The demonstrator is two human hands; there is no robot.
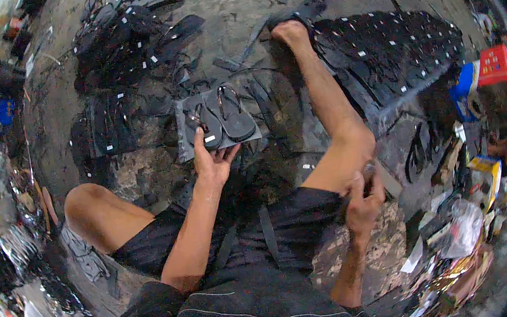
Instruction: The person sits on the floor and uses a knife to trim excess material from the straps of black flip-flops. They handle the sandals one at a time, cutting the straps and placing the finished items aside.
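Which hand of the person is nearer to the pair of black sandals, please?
Left. The left hand holds the sandals at their near edge, thumb on top. The right hand is apart from them, to their right, beside the bent right knee.

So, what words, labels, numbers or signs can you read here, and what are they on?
None can be read for sure, so I have nothing to quote.
Small white label on the grey flip-flop held in the left hand: too small.
White tags on the dark pile at right: too small.
Marks on the red box: too small and blurred.
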